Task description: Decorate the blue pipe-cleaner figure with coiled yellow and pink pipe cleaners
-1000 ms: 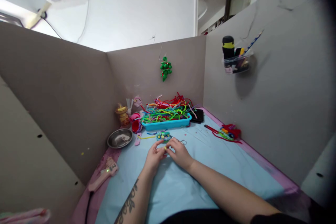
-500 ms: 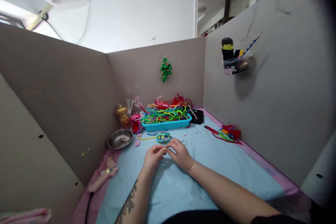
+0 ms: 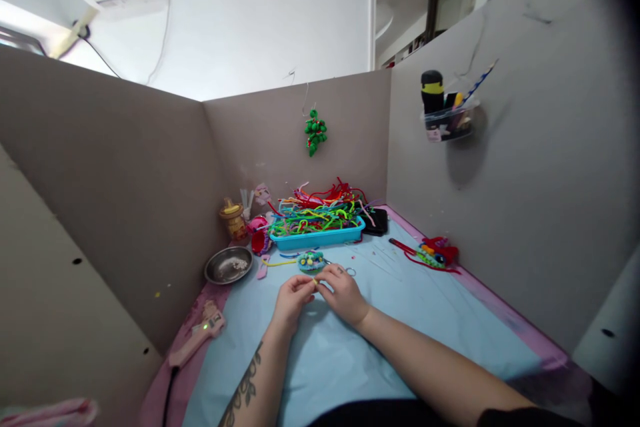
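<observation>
In the head view, the left hand (image 3: 289,301) and the right hand (image 3: 347,296) meet at their fingertips above a pale blue cloth (image 3: 380,360). The fingers of each close in a pinch on a small yellow piece (image 3: 315,281), which sits between them; its shape is too small and too covered to tell. The step in hand looks like fine shaping or twisting of that piece. As a judgement, the next move calls for a light, steady pinch on both sides, with small finger turns and no hard pull.

Just beyond the fingers lies a fuzzy blue-green piece (image 3: 311,261), with a yellow strip (image 3: 278,263) at its left. Farther back, a blue tray (image 3: 318,238) holds a heap of colored pipe cleaners (image 3: 323,212).
</observation>
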A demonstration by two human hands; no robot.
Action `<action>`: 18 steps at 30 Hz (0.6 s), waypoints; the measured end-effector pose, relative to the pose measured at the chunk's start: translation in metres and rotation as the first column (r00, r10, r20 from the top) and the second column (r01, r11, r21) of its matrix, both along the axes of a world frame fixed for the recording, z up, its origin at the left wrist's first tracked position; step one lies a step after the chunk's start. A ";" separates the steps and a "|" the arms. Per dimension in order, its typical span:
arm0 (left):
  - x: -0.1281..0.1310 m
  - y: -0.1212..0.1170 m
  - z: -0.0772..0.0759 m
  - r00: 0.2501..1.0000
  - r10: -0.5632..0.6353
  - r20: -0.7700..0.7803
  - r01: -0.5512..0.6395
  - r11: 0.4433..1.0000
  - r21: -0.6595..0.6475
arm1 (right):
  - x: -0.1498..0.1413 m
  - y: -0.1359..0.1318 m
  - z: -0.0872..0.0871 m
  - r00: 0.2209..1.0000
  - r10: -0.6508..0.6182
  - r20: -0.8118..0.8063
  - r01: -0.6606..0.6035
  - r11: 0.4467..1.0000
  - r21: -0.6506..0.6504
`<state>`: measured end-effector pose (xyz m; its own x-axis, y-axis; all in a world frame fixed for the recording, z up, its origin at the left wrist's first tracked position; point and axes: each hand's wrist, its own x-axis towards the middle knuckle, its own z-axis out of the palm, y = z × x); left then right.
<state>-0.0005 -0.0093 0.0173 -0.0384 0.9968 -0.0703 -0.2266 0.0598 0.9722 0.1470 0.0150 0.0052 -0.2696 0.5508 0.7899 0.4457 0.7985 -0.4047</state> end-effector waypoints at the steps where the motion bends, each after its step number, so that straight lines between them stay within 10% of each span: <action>1: 0.000 0.000 0.000 1.000 -0.004 -0.008 0.004 1.000 0.008 | 0.000 0.000 0.000 1.000 0.000 0.000 0.000 1.000 0.001; 18: 0.001 0.000 0.001 0.998 -0.009 -0.064 0.013 0.998 0.063 | 0.001 0.001 0.003 1.000 -0.001 -0.027 0.001 1.000 -0.004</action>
<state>0.0002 -0.0098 0.0182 -0.0296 0.9995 -0.0052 -0.1642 0.0003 0.9864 0.1485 0.0164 0.0081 -0.2479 0.5539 0.7948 0.4354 0.7966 -0.4194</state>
